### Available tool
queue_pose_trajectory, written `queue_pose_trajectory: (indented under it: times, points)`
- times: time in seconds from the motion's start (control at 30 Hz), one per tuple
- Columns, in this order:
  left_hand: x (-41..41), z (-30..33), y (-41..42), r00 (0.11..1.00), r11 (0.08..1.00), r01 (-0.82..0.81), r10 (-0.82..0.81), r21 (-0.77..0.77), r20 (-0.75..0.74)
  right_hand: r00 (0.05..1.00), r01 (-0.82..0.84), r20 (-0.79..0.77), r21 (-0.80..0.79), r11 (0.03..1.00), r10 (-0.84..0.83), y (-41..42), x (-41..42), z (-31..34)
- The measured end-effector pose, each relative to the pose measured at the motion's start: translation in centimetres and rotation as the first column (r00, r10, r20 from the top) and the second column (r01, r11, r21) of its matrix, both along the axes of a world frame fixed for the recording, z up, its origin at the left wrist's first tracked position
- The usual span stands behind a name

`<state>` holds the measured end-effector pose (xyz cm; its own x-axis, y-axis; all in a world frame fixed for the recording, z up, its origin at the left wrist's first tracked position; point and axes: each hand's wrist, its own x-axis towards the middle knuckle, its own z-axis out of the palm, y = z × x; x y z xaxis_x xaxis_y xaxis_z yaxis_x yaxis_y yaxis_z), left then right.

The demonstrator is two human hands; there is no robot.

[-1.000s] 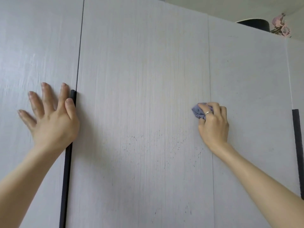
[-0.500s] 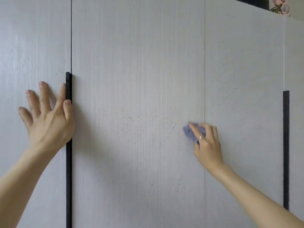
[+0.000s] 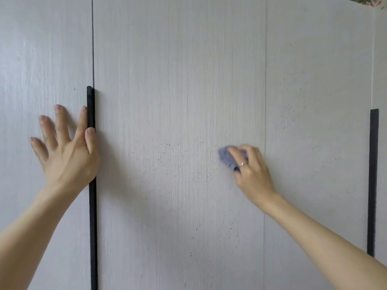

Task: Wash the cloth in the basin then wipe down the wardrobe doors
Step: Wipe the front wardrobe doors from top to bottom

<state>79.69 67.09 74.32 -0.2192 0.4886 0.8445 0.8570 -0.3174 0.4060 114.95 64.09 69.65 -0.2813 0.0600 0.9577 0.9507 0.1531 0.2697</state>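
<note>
Against the pale grey wood-grain wardrobe doors (image 3: 178,80), two bare hands. Right hand (image 3: 250,170) curled round a small crumpled blue-grey cloth (image 3: 226,156), pressing it to the middle door just left of the vertical seam (image 3: 265,101) between the middle and right panels. Cloth bunched under and ahead of the fingers, poking out past the fingertips toward the left; most of it covered by the hand, so its full size and shape hard to tell. Thin ring (image 3: 243,163) on one finger of that hand. Grip on the cloth blurred slightly by motion, with the finger edges soft.

Left hand (image 3: 65,151) laid flat on the left door, fingers straight and spread, holding nothing. Thumb lying against the long black vertical handle strip (image 3: 91,206) at that door's right edge; palm edge overlapping the strip and hiding a short stretch of it.

Scattered fine dark specks (image 3: 167,155) over the middle door, between the two hands and below the cloth. Second black vertical handle strip (image 3: 373,174) at the far right, well apart from the cloth. Both strips cut off or ending low in the view; both forearms running out at the bottom corners. At the top right corner, a sliver of something dark and flowery (image 3: 377,1) above the wardrobe, too cropped to identify.
</note>
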Motion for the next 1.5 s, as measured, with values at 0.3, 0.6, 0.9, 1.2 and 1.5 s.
queue_pose_trajectory:
  times: [0.3,0.6,0.9,1.2,1.5]
  points:
    - [-0.1,-0.1,-0.1,1.000,1.000,-0.001,0.001,-0.013,-0.008,0.969,0.008,-0.245,-0.005,1.000,-0.009,-0.5,-0.6,6.6]
    - [-0.2,-0.3,0.1,1.000,1.000,-0.011,0.010,-0.010,-0.027,0.821,-0.052,0.561,-0.111,0.992,0.106,0.2,-3.9,-1.1]
    - [-0.1,-0.4,0.0,1.000,1.000,-0.008,0.007,-0.008,-0.021,0.986,-0.114,-0.112,0.063,0.991,0.121,1.3,-7.0,5.0]
    - [-0.6,-0.7,0.2,0.999,1.000,0.012,-0.012,-0.001,-0.048,0.992,-0.107,0.070,-0.016,0.994,0.108,0.7,-9.2,5.8]
    - [-1.6,-1.4,0.2,0.990,0.999,0.028,-0.032,-0.032,-0.138,0.869,-0.145,0.439,-0.216,0.966,0.229,1.0,-15.0,-0.6]
